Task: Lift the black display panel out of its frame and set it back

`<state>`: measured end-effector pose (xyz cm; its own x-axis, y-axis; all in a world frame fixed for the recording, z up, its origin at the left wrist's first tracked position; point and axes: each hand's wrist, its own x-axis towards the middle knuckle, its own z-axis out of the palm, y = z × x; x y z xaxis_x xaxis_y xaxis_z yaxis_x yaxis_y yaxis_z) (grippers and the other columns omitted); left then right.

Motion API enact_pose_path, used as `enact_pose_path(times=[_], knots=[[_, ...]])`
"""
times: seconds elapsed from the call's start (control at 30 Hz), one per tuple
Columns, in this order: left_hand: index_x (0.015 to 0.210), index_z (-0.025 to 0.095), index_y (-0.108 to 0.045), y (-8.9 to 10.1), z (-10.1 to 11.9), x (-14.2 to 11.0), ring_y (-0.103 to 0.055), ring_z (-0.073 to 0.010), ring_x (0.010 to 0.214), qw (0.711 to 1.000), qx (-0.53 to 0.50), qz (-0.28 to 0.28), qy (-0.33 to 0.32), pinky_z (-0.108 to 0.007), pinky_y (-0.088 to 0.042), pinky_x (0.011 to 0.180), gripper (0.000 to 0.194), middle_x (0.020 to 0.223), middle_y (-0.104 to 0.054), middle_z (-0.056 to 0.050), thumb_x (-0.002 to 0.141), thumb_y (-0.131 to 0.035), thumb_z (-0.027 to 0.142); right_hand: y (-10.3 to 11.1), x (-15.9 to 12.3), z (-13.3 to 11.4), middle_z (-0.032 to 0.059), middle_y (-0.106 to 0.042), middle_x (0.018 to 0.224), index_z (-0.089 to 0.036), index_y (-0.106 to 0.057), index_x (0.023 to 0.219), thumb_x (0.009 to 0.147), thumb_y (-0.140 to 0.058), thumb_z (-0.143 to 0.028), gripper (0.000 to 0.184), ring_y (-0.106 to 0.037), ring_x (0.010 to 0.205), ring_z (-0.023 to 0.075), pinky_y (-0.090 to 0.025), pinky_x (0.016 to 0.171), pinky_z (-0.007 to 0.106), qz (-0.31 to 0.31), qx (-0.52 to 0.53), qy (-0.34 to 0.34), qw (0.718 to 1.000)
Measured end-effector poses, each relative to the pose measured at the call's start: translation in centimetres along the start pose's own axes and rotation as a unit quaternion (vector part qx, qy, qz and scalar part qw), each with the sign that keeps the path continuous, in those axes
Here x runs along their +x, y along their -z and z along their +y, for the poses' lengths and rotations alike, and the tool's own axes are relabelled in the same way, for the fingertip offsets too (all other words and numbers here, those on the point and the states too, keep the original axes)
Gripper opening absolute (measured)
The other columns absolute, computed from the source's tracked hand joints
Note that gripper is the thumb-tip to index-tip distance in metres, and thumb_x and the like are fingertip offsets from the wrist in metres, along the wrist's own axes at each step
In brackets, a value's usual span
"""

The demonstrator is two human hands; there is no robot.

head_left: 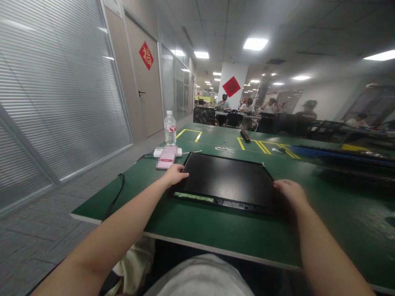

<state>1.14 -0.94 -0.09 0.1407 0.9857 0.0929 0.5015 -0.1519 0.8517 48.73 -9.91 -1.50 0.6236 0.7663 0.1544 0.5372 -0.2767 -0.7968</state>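
A black flat display panel [226, 174] lies on the green table, screen side up, with a green circuit strip [194, 197] along its near left edge. My left hand [175, 174] grips the panel's left edge, thumb on top and the other fingers partly hidden beneath. On the opposite side my right hand [290, 190] pinches the right edge, its fingertips at the frame. Both arms reach forward from the table's near side.
Beyond my left hand are a phone [166, 158], a white device [179, 151] and a water bottle [170, 128]. A black strap [115, 195] hangs over the table's left edge. Farther back lie a dark slatted strip [245, 136] and a blurred blue tray [311, 152]. Several people sit behind.
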Motion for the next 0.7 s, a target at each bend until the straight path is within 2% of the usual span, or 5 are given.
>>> enact_pose_path(times=[0.37, 0.53, 0.7], knots=[[0.083, 0.014, -0.076, 0.18, -0.18, 0.47, -0.066, -0.0271, 0.088, 0.985, 0.148, 0.007, -0.09, -0.036, -0.051, 0.082, 0.022, 0.091, -0.073, -0.01, 0.072, -0.068, 0.031, 0.25, -0.65, -0.77, 0.0082, -0.077, 0.084, -0.023, -0.075, 0.071, 0.064, -0.061, -0.04, 0.023, -0.066, 0.081, 0.0272, -0.045, 0.074, 0.038, 0.009, -0.031, -0.018, 0.999], [0.082, 0.016, -0.077, 0.23, -0.44, 0.69, -0.065, -0.028, 0.093, 0.983, 0.157, 0.011, -0.093, -0.036, -0.051, 0.087, 0.022, 0.093, -0.073, -0.01, 0.072, -0.069, 0.034, 0.19, -0.5, -0.58, 0.0079, -0.076, 0.082, -0.023, -0.075, 0.069, 0.064, -0.062, -0.037, 0.02, -0.065, 0.08, 0.0267, -0.045, 0.073, 0.037, 0.017, -0.044, -0.007, 0.999], [0.087, 0.017, -0.078, 0.18, -0.88, 0.93, -0.064, -0.0307, 0.102, 0.986, 0.145, 0.021, -0.081, -0.038, -0.05, 0.093, 0.03, 0.096, -0.072, -0.01, 0.069, -0.075, 0.041, 0.13, -0.26, -0.25, 0.0082, -0.076, 0.08, -0.023, -0.076, 0.071, 0.064, -0.063, -0.037, 0.02, -0.065, 0.078, 0.0268, -0.046, 0.072, 0.037, 0.012, -0.047, -0.001, 0.999]])
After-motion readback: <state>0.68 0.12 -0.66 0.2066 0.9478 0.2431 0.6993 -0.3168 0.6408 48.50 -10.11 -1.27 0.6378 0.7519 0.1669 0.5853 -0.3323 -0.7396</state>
